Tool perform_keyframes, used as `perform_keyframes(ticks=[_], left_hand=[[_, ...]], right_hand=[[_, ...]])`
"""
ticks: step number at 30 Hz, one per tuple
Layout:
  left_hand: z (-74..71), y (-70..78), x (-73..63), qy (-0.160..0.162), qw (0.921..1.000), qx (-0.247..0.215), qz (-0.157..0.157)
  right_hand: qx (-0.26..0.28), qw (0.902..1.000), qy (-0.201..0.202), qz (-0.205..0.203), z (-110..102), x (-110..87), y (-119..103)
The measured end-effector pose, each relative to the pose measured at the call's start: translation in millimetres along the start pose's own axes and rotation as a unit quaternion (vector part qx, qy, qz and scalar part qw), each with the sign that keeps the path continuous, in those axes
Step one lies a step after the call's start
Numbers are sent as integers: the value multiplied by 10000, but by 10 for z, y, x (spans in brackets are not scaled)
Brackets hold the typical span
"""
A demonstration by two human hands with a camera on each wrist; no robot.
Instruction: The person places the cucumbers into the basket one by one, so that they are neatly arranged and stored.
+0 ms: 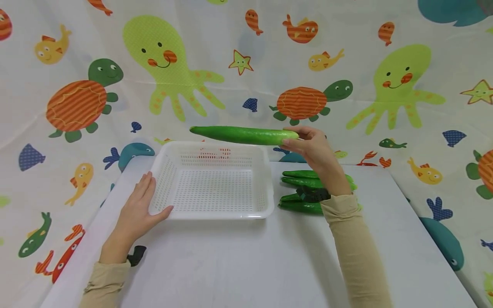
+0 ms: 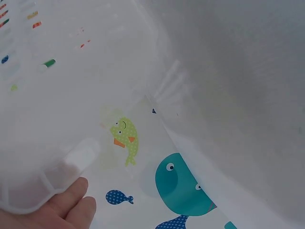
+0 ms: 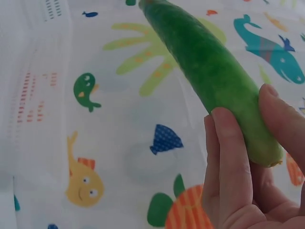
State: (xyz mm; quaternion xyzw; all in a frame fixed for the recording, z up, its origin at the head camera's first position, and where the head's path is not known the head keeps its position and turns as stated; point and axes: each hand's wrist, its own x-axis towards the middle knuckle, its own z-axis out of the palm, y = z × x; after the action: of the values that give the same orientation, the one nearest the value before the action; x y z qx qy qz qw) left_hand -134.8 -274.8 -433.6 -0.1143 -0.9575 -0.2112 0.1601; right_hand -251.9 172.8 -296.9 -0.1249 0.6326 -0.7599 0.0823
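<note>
A long green cucumber [image 1: 242,134] hangs level above the right back part of a white plastic basket [image 1: 212,215]. My right hand [image 1: 310,145] pinches its paler right end between thumb and fingers. The same grip on the cucumber [image 3: 209,67] shows close up in the right wrist view, with the hand [image 3: 248,191] at its lower end. Against the basket's left side rests my left hand [image 1: 138,209], fingers extended and thumb at the front left corner. In the left wrist view, only fingertips [image 2: 71,205] at the basket's edge are visible. Nothing lies inside the basket.
Several more cucumbers [image 1: 302,208] lie side by side on the white table [image 1: 239,265], right of the basket and partly hidden by my right forearm. Behind the table hangs a white curtain [image 1: 231,51] printed with sea animals.
</note>
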Motion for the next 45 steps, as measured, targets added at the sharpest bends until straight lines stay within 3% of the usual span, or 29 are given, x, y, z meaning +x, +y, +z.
perform_keyframes(ticks=[21,34,45], left_hand=[[64,50,6,-15,9999,-7,-140],[59,70,3,91,9999,-25,-54],[64,60,6,59,9999,-29,-109]], right_hand=[[-517,9957,-15,774,501,658,491],[-766,9892,61,1246,766,774,823],[-712,9841,299,1597,850,841,1031]])
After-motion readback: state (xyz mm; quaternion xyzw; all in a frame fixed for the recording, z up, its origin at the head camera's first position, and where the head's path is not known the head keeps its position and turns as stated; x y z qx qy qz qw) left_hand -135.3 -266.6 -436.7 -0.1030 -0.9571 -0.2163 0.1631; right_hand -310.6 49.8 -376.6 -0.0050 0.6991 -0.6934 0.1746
